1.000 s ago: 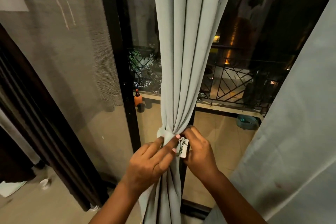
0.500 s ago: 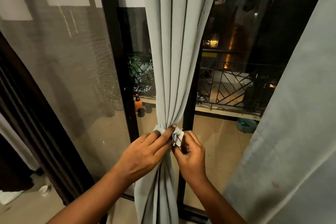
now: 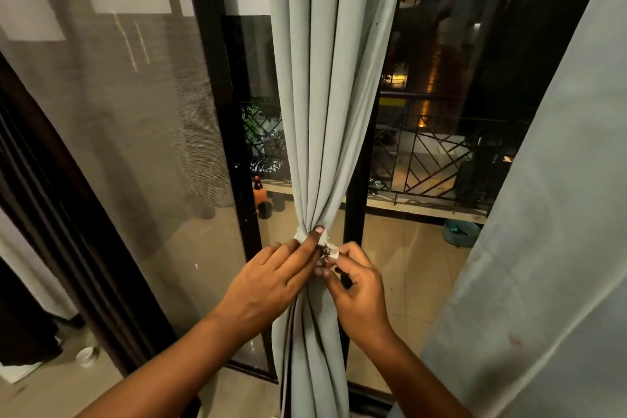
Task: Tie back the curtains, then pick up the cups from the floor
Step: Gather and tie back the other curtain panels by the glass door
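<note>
- Left hand [image 3: 268, 285] laid against the gathered curtain [image 3: 325, 112], fingers long and nearly straight, index fingertip pressing on the pale tieback [image 3: 307, 235] right at the pinched waist of the cloth.
- Right hand [image 3: 356, 285] just beside it, fingers curled, pinching the loose end of the tieback, a small white tab with dark marks [image 3: 328, 250], between thumb and fingertips.
- Both hands touching across the front of the bundled fabric, forearms rising from the bottom edge.
- Curtain drawn into one narrow column of grey-green folds, cinched by the tieback, spreading again below the hands.
- Second curtain [image 3: 543, 248] hanging loose and wide along the right side, untied.
- Behind the bundle, a dark door frame [image 3: 237, 146] and glass, with a mesh screen [image 3: 118, 146] to the left.
- Through the glass: tiled balcony floor, metal railing [image 3: 434, 163], an orange bottle [image 3: 259, 192] near the frame, a teal basin [image 3: 461, 232] far right.
- One white cup [image 3: 87, 356] on the indoor floor at lower left, well apart from both hands.
- Dark drape [image 3: 27, 316] beside that cup.
</note>
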